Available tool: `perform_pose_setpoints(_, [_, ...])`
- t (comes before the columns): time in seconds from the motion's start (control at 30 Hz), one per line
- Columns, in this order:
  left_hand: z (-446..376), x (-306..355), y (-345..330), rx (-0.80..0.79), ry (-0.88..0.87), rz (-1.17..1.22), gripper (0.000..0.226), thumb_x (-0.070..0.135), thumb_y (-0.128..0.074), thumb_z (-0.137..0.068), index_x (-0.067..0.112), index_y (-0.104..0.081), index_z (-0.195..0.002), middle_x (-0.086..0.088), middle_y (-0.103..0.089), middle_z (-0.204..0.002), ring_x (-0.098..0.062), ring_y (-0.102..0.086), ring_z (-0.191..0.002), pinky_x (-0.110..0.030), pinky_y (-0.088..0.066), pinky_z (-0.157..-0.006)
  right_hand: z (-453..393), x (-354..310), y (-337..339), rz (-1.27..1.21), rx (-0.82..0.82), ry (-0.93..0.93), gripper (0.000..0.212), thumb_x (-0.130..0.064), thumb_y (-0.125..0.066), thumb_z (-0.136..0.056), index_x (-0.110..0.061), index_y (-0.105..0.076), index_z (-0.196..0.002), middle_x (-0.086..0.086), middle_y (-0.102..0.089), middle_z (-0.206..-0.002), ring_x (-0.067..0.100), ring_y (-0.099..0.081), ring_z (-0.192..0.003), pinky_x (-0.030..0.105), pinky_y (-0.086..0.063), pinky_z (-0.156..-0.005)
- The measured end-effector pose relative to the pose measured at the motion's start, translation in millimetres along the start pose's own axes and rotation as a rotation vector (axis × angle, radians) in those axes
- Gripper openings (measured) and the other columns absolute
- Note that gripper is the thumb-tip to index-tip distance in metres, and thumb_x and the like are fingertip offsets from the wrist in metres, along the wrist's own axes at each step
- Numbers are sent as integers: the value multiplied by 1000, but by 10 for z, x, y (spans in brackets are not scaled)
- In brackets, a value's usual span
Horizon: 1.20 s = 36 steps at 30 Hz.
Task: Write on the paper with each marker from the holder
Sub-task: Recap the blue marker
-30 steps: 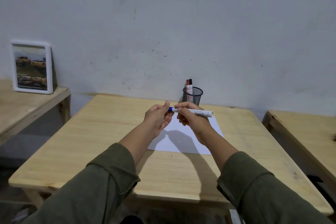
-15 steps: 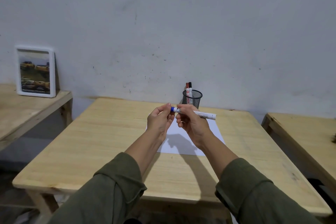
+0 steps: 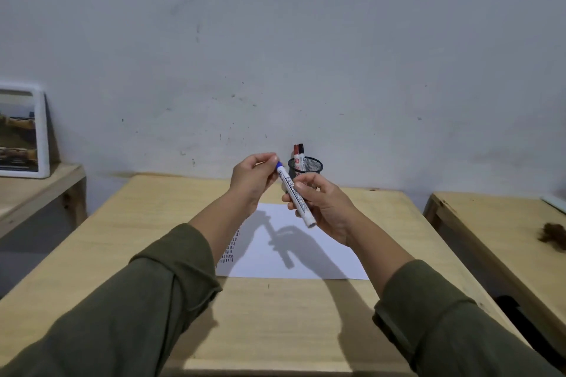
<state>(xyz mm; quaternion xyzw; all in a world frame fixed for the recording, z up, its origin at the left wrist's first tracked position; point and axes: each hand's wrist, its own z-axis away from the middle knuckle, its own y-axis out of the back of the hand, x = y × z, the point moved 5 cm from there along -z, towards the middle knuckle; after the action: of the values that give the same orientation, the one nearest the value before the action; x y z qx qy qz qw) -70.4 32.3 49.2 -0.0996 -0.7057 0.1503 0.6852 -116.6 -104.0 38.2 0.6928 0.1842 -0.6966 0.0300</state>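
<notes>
My right hand (image 3: 324,208) holds a white marker (image 3: 296,196) with a blue cap end, tilted up to the left above the paper. My left hand (image 3: 252,180) pinches the blue cap at the marker's upper tip. Below both hands lies a white sheet of paper (image 3: 306,257) with rows of short dark strokes along its left edge. Behind the hands stands a black mesh holder (image 3: 309,167) with a red-capped and a black-capped marker (image 3: 298,156) upright in it.
The light wooden table (image 3: 275,321) stands against a grey wall. A framed picture (image 3: 21,131) leans on a side table at the left. Another wooden table (image 3: 502,232) at the right carries a dark brown clump (image 3: 552,234).
The marker has swung from nearly level to steeply tilted, blue end up. Both hands have stayed on it, and the view has shifted slightly.
</notes>
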Motion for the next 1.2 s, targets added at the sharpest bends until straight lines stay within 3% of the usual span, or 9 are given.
perform_pose_setpoints(0.07, [-138, 3, -120, -44, -2, -85, 4, 12, -60, -89, 9, -62, -92, -11, -65, -90, -14, -63, -77, -17, -57, -75, -144, -44, 101, -20, 4, 20, 13, -3, -56, -90, -13, -52, -97, 17, -66, -93, 20, -69, -73, 29, -56, -70])
perform_pose_setpoints(0.17, [-428, -43, -196, -46, -57, -398, 15, 26, -62, -86, 19, -64, -99, -8, -69, -104, -18, -65, -94, -33, -52, -94, -393, -190, 324, 72, 80, 66, 41, 2, -57, -88, -21, -43, -119, 14, -69, -90, 19, -68, -71, 29, -55, -65])
perform_pose_setpoints(0.3, [-686, -148, -262, -56, -106, -744, 40, 30, -62, -86, 17, -60, -123, -3, -63, -124, -15, -58, -111, -28, -43, -101, -797, -425, 665, 319, 179, 121, 78, 2, -59, -86, -44, -24, -138, 11, -66, -85, 23, -66, -80, 38, -57, -78])
perform_pose_setpoints(0.4, [-859, -275, -303, -52, -76, -798, 50, 35, -63, -85, 19, -53, -132, -7, -57, -134, -18, -51, -125, -33, -40, -105, -1081, -561, 819, 477, 254, 146, 87, 2, -59, -86, -47, -16, -143, 13, -54, -84, 27, -63, -83, 34, -60, -72])
perform_pose_setpoints(0.57, [-1070, -469, -347, -26, -17, -779, 61, 37, -66, -82, 21, -46, -138, -9, -50, -142, -23, -46, -131, -41, -42, -105, -1439, -557, 994, 655, 320, 161, 87, 3, -59, -85, -46, -16, -142, 15, -54, -93, 31, -63, -89, 39, -60, -74])
perform_pose_setpoints(0.63, [-1116, -545, -353, -42, -11, -777, 60, 36, -67, -81, 21, -48, -137, -9, -52, -140, -22, -47, -130, -36, -42, -104, -1532, -512, 1062, 678, 351, 176, 86, 4, -60, -84, -45, -19, -141, 16, -56, -92, 30, -64, -85, 42, -59, -75])
perform_pose_setpoints(0.83, [-1206, -705, -321, -53, -12, -762, 58, 34, -69, -80, 23, -51, -134, -3, -56, -136, -17, -51, -126, -30, -39, -102, -1658, -344, 1160, 824, 355, 212, 81, 3, -62, -81, -40, -25, -139, 9, -54, -73, 20, -56, -71, 26, -48, -64])
perform_pose_setpoints(1.03, [-1235, -753, -313, -61, -7, -686, 60, 29, -71, -79, 19, -51, -135, -3, -60, -133, -15, -55, -123, -31, -40, -107, -1719, -188, 1078, 1059, 269, 185, 75, 2, -63, -77, -31, -31, -137, -4, -51, -69, 13, -53, -65, 21, -42, -54])
perform_pose_setpoints(1.2, [-1244, -768, -307, -58, -1, -647, 60, 26, -72, -78, 17, -52, -134, -4, -60, -132, -16, -56, -123, -31, -40, -107, -1812, -129, 1059, 1147, 237, 177, 73, 0, -68, -73, -27, -37, -133, -2, -50, -74, 17, -53, -67, 24, -42, -55])
